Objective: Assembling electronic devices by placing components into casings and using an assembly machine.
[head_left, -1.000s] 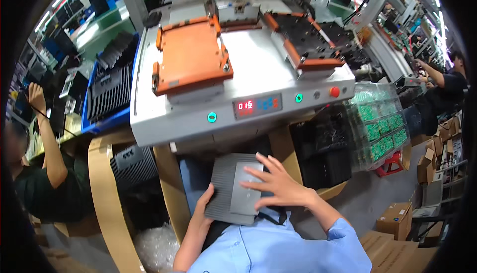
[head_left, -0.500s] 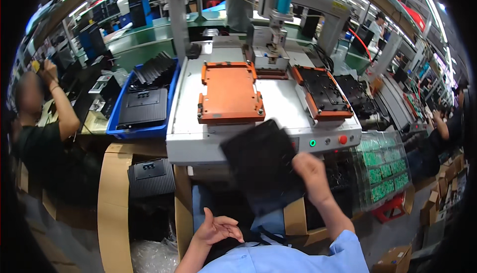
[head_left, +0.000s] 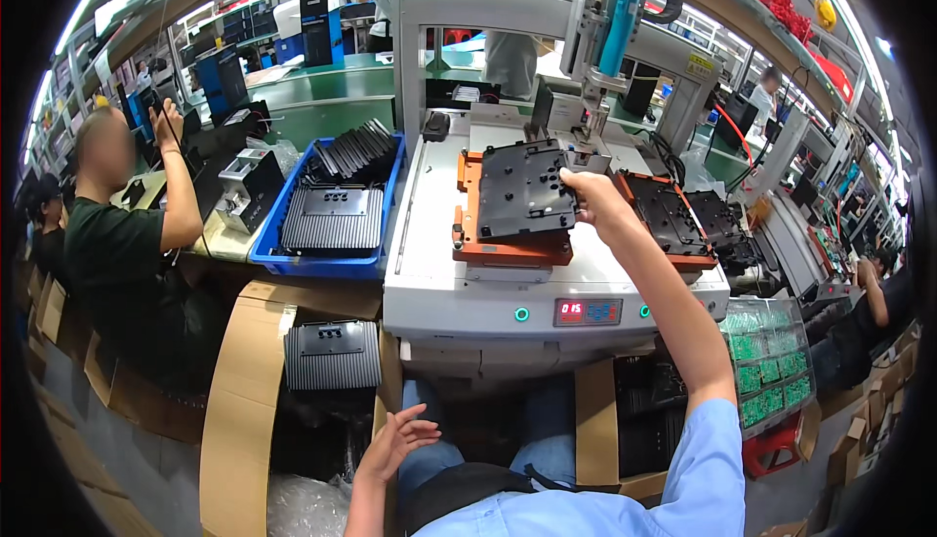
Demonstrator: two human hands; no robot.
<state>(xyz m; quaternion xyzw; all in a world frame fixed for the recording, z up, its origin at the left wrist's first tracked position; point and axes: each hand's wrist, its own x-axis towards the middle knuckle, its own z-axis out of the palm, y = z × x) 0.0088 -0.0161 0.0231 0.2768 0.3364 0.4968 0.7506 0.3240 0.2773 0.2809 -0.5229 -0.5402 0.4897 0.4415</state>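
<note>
Right grip (head_left: 589,195) at plate (head_left: 525,190) edge

Bright overhead factory light, sharp centre, fisheye bending and dark rim.

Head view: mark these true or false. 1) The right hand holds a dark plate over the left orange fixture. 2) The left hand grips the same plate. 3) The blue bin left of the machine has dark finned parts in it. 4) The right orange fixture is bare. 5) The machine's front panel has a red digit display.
1) True: the right hand holds the dark plate at its edge, over the left orange fixture.
2) False: the left hand is open, low by the lap, holding nothing.
3) True: the blue bin holds dark finned parts.
4) False: the right orange fixture already carries a dark plate.
5) True: the red digit display sits on the front panel.
</note>
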